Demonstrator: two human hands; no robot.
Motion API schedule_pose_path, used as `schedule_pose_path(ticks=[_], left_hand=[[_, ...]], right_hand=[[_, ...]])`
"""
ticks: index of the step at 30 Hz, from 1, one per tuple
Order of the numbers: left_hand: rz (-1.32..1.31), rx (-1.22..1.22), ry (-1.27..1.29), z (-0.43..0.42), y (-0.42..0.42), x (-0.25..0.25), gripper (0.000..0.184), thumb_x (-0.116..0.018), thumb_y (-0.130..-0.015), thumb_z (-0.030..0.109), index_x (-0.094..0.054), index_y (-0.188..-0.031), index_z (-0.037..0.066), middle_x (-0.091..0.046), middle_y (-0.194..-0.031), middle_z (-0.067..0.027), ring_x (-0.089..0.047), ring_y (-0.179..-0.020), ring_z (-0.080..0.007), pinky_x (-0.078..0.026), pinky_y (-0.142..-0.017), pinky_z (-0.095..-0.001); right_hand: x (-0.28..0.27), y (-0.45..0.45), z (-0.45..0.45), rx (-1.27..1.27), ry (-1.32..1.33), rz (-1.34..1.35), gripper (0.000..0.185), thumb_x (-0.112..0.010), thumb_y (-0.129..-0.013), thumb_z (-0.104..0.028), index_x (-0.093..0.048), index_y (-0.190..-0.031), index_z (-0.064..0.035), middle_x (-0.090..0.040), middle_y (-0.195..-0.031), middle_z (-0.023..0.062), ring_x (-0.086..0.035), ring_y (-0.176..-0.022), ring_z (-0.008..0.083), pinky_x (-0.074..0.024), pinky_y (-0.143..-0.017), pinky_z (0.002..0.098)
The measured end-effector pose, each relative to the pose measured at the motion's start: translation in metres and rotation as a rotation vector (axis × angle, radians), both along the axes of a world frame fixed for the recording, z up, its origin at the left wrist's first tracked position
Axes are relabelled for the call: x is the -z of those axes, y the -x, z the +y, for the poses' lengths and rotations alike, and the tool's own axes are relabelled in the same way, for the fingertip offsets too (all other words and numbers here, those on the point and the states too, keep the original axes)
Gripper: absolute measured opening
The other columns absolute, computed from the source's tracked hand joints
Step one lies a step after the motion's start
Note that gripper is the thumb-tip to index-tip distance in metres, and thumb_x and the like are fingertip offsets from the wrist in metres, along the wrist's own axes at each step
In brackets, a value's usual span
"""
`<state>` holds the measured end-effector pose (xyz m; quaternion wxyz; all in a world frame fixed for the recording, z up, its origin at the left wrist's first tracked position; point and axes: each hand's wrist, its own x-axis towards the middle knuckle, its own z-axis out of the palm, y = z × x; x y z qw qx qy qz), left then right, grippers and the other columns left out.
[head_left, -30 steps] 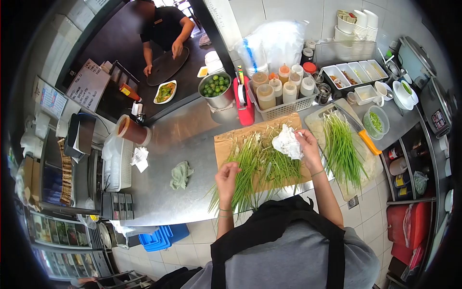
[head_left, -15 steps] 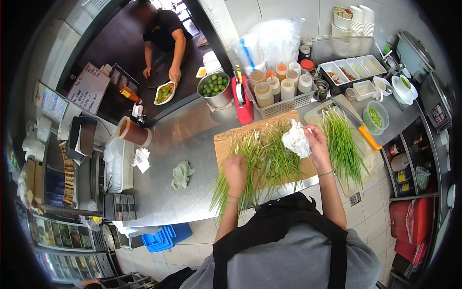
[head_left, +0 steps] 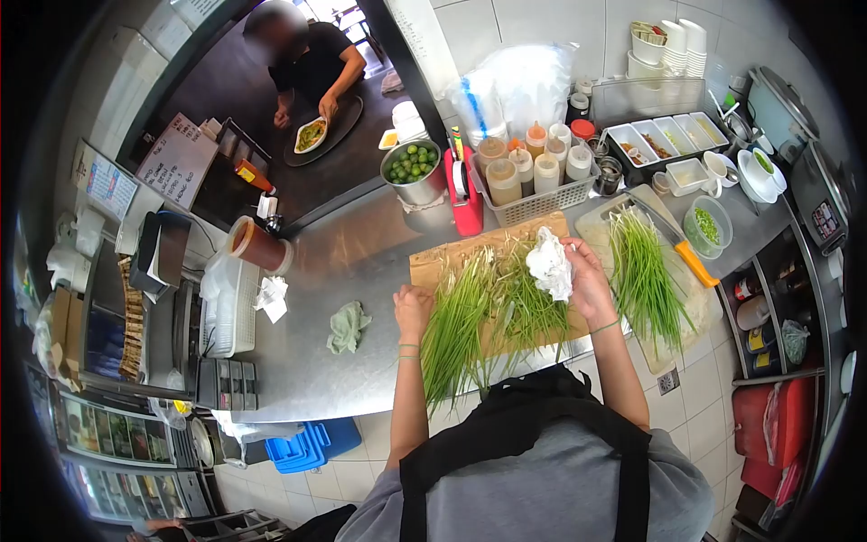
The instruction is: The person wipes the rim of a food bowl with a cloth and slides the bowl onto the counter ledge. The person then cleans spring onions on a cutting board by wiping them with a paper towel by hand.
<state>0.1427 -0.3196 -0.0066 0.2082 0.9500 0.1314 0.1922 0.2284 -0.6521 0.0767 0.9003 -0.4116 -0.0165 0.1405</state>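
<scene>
The greens (head_left: 456, 316) lay on the brown paper (head_left: 432, 265) at the worktop's (head_left: 293, 370) near edge, pale root ends toward the wall, long axis running back toward the wearer, leaf tips trailing over that edge. From my end of the feed, the left hand (head_left: 414, 309) was at the paper's left edge, with the greens just to the right of its fingers. Those fingers were half curled; I could not tell whether they gripped anything or touched a leaf. The right hand (head_left: 589, 282) was by the paper's right side, its fingers closed on a white wad (head_left: 549, 264) over the greens' right side. I judged the left hand nearer the long leaves.

Beyond the paper's right edge, a second bunch (head_left: 643, 289) lay lengthwise on the board (head_left: 591, 233), with the knife (head_left: 694, 264) along the board's right edge. Right of it, a tub (head_left: 721, 246) held chopped green bits. Toward the wall, a basket (head_left: 542, 210) held sauce bottles (head_left: 547, 172), a sectioned tray (head_left: 635, 163) held small toppings, and a pot (head_left: 423, 191) was full of green fruit (head_left: 414, 163). Near the worktop's left end, a jar (head_left: 264, 248) held reddish sauce. Through the hatch, a co-worker's hand (head_left: 330, 108) was at a filled dish on a round tray (head_left: 343, 135).
</scene>
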Motion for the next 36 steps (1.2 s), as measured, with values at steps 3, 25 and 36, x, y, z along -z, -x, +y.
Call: schedule_pose_path(ticks=[3,25,36], left_hand=[[-0.088,0.078,0.022,0.009,-0.001,-0.023,0.010,-0.070,-0.068,0.013,-0.066,-0.076,0.009,-0.060,-0.085,-0.0074,-0.056,-0.085,-0.0241,-0.040,-0.077,-0.0355],[0.227,0.557,0.891,-0.078,-0.060,-0.144,0.004,-0.055,-0.086,0.005,-0.055,-0.089,0.002,-0.066,-0.090,-0.0071,-0.062,-0.075,-0.0117,-0.049,-0.066,-0.0234],[-0.374,0.433,-0.159,-0.065,-0.077,-0.169,0.010,-0.065,-0.074,0.008,-0.061,-0.083,0.007,-0.062,-0.091,-0.0036,-0.053,-0.092,-0.0238,-0.039,-0.083,-0.0352]], right_hand=[[0.007,-0.002,0.006,-0.079,-0.217,0.159,0.020,-0.049,-0.091,-0.016,-0.054,-0.108,-0.0057,-0.061,-0.102,0.0053,-0.059,-0.095,0.0165,-0.0481,-0.083,0.0316],[0.004,0.027,0.081,-0.338,-0.167,0.137,0.029,-0.058,-0.087,-0.014,-0.055,-0.112,-0.0004,-0.063,-0.104,0.0080,-0.062,-0.089,0.0134,-0.0511,-0.076,0.0267],[0.010,0.036,0.034,-0.364,0.220,-0.019,0.018,-0.066,-0.079,-0.012,-0.064,-0.092,0.0007,-0.064,-0.080,0.0015,-0.058,-0.069,0.0066,-0.0449,-0.061,0.0215]])
